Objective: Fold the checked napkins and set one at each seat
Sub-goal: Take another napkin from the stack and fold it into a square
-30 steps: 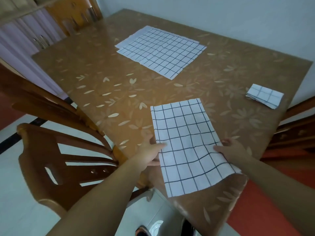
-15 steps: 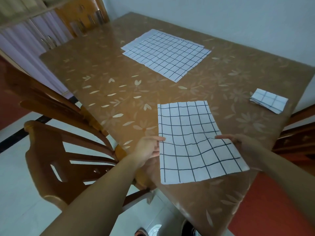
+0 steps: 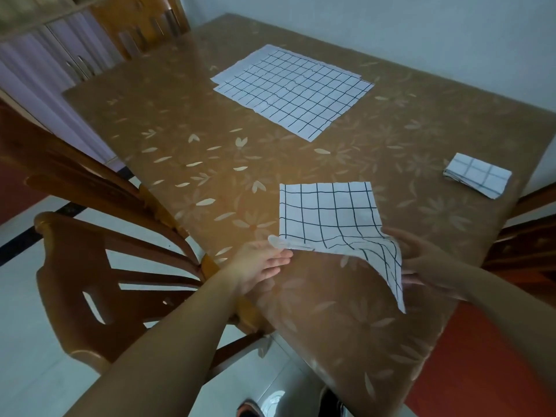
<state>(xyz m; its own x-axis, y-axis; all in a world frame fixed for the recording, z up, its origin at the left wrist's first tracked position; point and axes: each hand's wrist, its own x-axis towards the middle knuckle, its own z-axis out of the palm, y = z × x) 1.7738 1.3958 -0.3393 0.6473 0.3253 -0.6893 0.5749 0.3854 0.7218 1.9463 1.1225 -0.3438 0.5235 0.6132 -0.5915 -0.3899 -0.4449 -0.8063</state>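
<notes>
A white napkin with black checks lies near the table's front corner, its near edge lifted off the top. My left hand pinches the lifted near-left corner. My right hand holds the near-right edge, where the cloth curls and hangs down. A stack of unfolded checked napkins lies flat at the far middle of the table. One folded napkin sits by the right edge.
The brown flower-patterned table fills the view. A wooden chair stands at its left side, another chair at the far left corner, and a third at the right. White tiled floor lies below.
Both hands have raised the near edge of the napkin and carried it forward over the far half. The right side now droops in a curl.
</notes>
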